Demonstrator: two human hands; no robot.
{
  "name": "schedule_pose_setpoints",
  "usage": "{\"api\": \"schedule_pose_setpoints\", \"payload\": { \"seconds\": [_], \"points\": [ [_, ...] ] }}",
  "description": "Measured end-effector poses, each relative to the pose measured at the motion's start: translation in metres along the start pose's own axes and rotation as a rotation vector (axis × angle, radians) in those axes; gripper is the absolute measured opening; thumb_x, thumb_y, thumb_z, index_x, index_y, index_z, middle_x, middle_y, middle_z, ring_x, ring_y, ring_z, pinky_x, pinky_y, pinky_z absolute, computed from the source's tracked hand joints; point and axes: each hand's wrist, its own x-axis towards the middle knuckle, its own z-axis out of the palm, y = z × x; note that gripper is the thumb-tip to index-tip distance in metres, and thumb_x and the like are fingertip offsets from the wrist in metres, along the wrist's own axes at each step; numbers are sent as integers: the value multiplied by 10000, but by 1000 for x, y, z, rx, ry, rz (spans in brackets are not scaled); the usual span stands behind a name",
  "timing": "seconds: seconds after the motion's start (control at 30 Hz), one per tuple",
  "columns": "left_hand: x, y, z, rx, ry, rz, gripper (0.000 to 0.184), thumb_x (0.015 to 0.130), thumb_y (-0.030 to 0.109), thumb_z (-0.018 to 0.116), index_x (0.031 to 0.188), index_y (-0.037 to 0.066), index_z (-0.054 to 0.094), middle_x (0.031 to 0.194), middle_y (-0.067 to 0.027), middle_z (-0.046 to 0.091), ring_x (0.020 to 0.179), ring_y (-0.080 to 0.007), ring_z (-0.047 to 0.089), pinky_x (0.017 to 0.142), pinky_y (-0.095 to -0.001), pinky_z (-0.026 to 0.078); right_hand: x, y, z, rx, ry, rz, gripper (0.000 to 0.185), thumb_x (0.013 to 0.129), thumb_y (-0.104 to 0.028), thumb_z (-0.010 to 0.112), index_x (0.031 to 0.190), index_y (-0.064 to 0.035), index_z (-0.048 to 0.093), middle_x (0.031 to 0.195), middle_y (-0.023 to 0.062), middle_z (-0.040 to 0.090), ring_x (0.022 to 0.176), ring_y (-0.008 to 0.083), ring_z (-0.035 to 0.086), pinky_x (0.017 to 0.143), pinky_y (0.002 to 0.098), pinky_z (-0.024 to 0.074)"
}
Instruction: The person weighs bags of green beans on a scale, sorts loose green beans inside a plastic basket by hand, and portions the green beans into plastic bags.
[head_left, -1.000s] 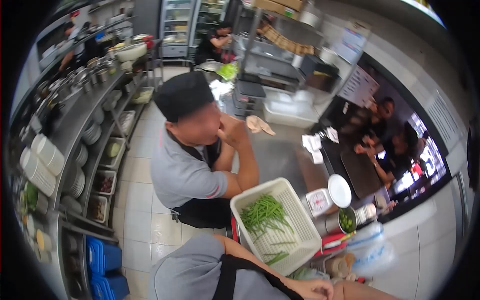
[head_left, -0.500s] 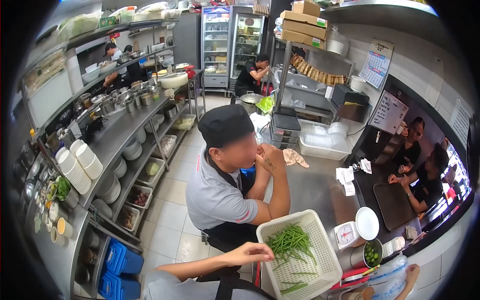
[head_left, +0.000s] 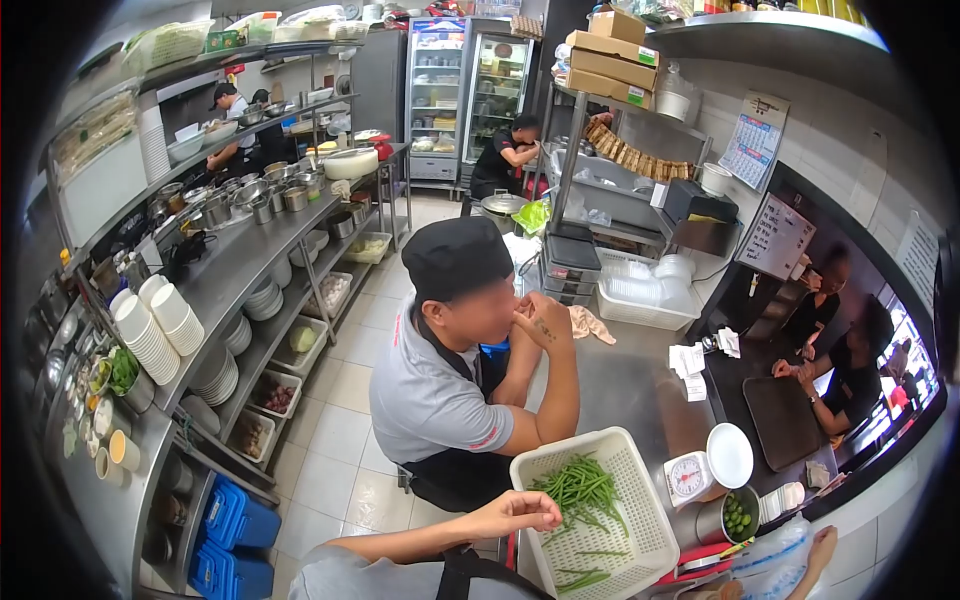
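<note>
My left hand (head_left: pixel 515 513) hovers over the near left rim of a cream perforated plastic basket (head_left: pixel 648 520). Its fingers are curled together, and whatever they may hold is too small to make out. Inside the basket lies a pile of green beans (head_left: pixel 585 490), with a few loose ones (head_left: pixel 582 580) closer to me. Far to the right, my right hand (head_left: pixel 822 548) is beside a clear plastic bag (head_left: pixel 765 570). Its fingers look bent inward; I cannot tell whether they touch the bag.
A co-worker in a black cap (head_left: pixel 450 262) leans on the steel counter (head_left: pixel 625 375) just beyond the basket. Right of it stand a kitchen scale (head_left: pixel 686 478), a white bowl (head_left: pixel 730 455) and a pot of green citrus (head_left: pixel 738 515). Blue bins (head_left: pixel 240 520) sit lower left.
My left hand has shifted slightly right over the basket, and its fingers are more curled. My right hand stays beside the plastic bag. The whole view has tilted a little.
</note>
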Motion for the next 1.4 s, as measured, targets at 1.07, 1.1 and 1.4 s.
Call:
{"api": "schedule_pose_setpoints", "payload": {
  "seconds": [1.07, 1.1, 1.4],
  "points": [
    [76, -59, 90, 230, -663, 40, 786, 736, 11, 657, 1389, 52, 221, 1384, -131, 308, 1234, -211, 365, 991, -376, 347, -196, -436, -176, 542, -180, -83, 360, 653, -172, 722, 955, -17, 604, 978, 104, 594, 937, 291, 553, 886, 400, 379],
    [73, -51, 91, 252, -721, 10, 815, 727, 11, 667, 1396, 61, 204, 1394, -125, 289, 1240, -224, 355, 999, -378, 339, -212, -423, -163, 592, -243, -72, 340, 659, -176, 708, 942, -21, 601, 960, 97, 590, 924, 287, 548, 886, 404, 366],
    [85, -19, 83, 524, -845, 588, 237, 718, 122, 717, 902, 17, 611, 1156, -126, 508, 1137, -310, 445, 918, -396, 383, -217, -434, -141, 858, -442, -120, 159, 658, -73, 664, 799, -14, 621, 875, 85, 605, 816, 242, 570, 851, 387, 377]
  ]
}}
